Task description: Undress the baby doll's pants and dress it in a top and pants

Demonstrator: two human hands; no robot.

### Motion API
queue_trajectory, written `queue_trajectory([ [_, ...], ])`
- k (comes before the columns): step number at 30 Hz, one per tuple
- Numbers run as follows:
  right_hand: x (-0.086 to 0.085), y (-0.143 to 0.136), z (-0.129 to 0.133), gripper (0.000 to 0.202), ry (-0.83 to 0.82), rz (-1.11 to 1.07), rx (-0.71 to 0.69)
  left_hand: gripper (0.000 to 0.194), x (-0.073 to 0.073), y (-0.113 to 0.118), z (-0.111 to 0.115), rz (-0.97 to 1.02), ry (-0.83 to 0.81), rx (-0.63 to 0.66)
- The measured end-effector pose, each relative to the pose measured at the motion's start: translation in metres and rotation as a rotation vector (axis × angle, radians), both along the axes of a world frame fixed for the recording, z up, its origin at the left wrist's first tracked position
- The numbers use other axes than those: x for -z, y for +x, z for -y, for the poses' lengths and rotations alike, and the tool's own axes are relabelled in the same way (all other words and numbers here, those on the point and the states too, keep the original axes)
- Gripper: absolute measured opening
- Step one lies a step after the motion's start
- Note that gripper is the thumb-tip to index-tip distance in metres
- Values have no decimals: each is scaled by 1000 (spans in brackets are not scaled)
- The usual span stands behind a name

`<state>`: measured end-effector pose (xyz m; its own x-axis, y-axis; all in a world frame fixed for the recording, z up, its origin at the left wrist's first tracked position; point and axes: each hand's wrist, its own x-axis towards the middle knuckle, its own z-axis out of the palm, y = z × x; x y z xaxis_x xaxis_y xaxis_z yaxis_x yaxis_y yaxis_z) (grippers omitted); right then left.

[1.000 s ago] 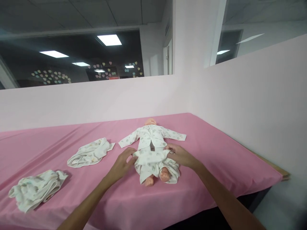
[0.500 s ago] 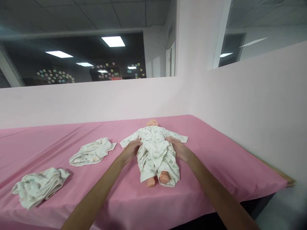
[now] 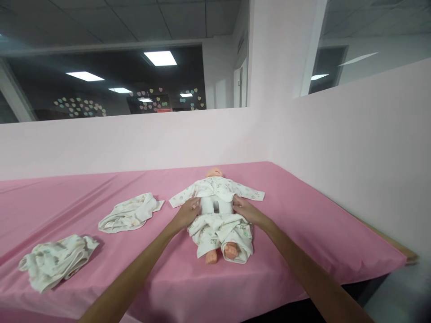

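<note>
A baby doll (image 3: 214,172) lies on its back on a pink cloth, head toward the wall and bare feet toward me. It wears a white patterned top (image 3: 214,186) with sleeves spread wide. Between the top and the white patterned trousers (image 3: 220,229), its pale midsection (image 3: 216,206) with a dark slot shows. My left hand (image 3: 188,212) is at the left side of the waist, fingers bent against it. On the opposite side, my right hand (image 3: 247,209) has its fingertips at the waist near the top's hem. Whether either hand grips fabric is too small to tell.
Two crumpled white patterned cloths lie to the left, one nearer the edge (image 3: 59,262) and one farther back (image 3: 131,213). The pink-covered table (image 3: 323,233) meets pale walls behind and on the right. Windows are above.
The top's lower front has moved up toward the chest, and the trouser waist sits lower, so the pale midsection now shows. Both hands remain at the doll's sides.
</note>
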<state>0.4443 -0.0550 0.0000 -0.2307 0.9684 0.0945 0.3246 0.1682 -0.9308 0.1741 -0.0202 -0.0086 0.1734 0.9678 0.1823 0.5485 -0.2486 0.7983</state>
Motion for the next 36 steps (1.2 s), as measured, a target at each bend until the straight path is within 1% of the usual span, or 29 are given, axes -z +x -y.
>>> queue_trajectory([
  [3, 0, -5, -20, 72, -32, -12, 122, 57, 4, 9, -21, 46, 33, -43],
  [6, -1, -7, -44, 78, -20, -69, 206, 54, 1, 16, -41, 56, 47, -69],
  [9, -3, -9, -68, 76, -8, -75, 231, 52, -1, 23, -57, 53, 51, -105],
  [12, 1, -14, -87, 65, 44, -54, 281, 52, 1, 29, -70, 40, 67, -140],
  [14, 7, -18, -95, 58, 89, -28, 356, 47, 4, 32, -73, 41, 91, -168],
  [16, 14, -20, -96, 56, 97, 16, 445, 42, 8, 30, -71, 63, 113, -204],
  [18, 17, -18, -88, 51, 84, 74, 493, 37, 10, 23, -63, 102, 101, -226],
  [19, 16, -15, -80, 44, 84, 103, 488, 34, 10, 18, -56, 122, 83, -222],
  [20, 13, -12, -71, 36, 89, 129, 461, 31, 9, 12, -48, 139, 59, -206],
  [22, 1, -4, -48, 27, 106, 162, 353, 25, 5, -2, -30, 148, 14, -96],
  [23, -6, 0, -36, 27, 95, 176, 273, 25, 2, -8, -21, 136, -8, -6],
  [25, -20, 5, -12, 30, 22, 221, 87, 27, -3, -18, -3, 71, -57, 237],
  [26, -26, 6, -2, 32, -30, 270, -49, 29, -4, -21, 4, 32, -88, 319],
  [27, -30, 5, 5, 34, -46, 306, -107, 32, -5, -23, 11, 1, -117, 358],
  [29, -36, 2, 15, 38, -73, 369, -188, 38, -4, -24, 19, -31, -170, 370],
  [31, -40, -2, 18, 36, -81, 413, -203, 42, -3, -23, 24, -17, -213, 394],
  [34, -45, -6, 16, 26, -107, 490, -252, 45, -3, -21, 24, 84, -223, 445],
  [36, -49, -5, 13, 22, -121, 525, -317, 46, -7, -20, 19, 183, -191, 401],
])
